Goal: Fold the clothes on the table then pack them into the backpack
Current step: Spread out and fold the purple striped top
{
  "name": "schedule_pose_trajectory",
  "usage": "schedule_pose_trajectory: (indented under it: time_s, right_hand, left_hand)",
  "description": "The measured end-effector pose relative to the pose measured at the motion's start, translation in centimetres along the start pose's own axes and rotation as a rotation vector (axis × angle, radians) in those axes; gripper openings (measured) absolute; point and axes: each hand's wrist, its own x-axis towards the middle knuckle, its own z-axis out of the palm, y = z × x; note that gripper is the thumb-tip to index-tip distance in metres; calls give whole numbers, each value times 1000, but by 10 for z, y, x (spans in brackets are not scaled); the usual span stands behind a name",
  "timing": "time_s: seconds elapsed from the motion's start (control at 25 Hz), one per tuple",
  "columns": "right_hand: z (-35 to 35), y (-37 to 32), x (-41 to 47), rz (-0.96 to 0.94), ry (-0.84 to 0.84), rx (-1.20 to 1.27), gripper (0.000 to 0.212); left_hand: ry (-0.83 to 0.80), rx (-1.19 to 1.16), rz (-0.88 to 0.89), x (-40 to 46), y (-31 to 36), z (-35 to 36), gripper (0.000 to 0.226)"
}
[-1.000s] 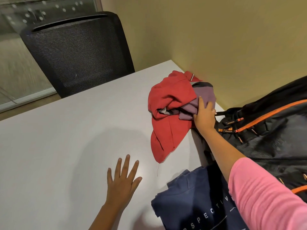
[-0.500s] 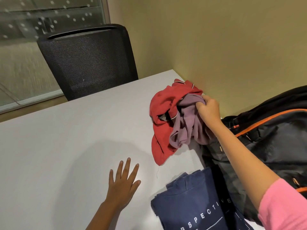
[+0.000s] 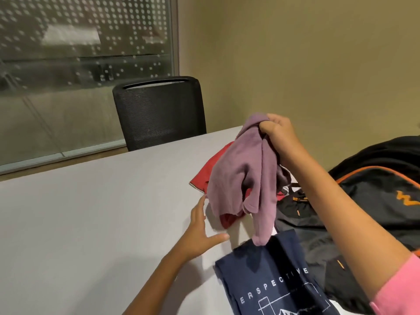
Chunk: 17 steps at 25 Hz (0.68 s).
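1. Clothes: purple garment (image 3: 241,173) is hanging bunched from the right hand (image 3: 276,133), which is gripping its top in a closed fist, raised above the table (image 3: 91,212).
2. Its loose lower end is dangling below the fist, the tip sitting just over the top edge of the navy T-shirt (image 3: 272,276); whether it is touching cannot be told.
3. Red garment (image 3: 204,176) is lying crumpled on the table beneath and behind the hanging purple cloth, mostly hidden by it.
4. Left hand (image 3: 200,233) is reaching below and to the left of the fist, fingers straight and spread, thumb pointing toward the navy T-shirt, holding nothing. Fingertips are pointing toward the edge of the red garment; contact with it cannot be told.
5. Navy T-shirt is lying folded just beside the left thumb, white lettering facing up.
6. Backpack (image 3: 375,196), black with orange trim, is lying under and beyond the right forearm, beside the navy T-shirt.
7. Pink sleeve (image 3: 400,287) is covering the right upper arm.
8. Black mesh chair (image 3: 159,112) is standing at the far table edge, well apart from both hands, in front of a dotted glass panel (image 3: 86,53).
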Motion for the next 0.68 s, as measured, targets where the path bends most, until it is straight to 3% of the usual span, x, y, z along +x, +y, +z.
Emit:
schedule_pose_trajectory:
  time_s: [0.12,0.24,0.32,0.4,0.48,0.68]
  right_hand:
    - [16,-44,-22,-76,-88,84,22]
    - [32,-87,-43,-116,-124,141,18]
    - [45,-112,-59,-167,-150,122,22]
    - [56,-128,-72,-221,-181,39,27]
    - [62,-138,-86,-251,-205,-99,25]
    - [74,-136,-107,-268,-215,-522,22]
  left_hand:
    - [194,103,53,-17,26,-8,122]
    - [417,421,-15,-40,40,-20,123]
    - [613,403,91,-59,40,-36,81]
    - [810,143,213,-83,45,-65,22]
    - [901,-31,182,-114,55,-103,23]
    - [1059,-2,370,-192,90,-212,16]
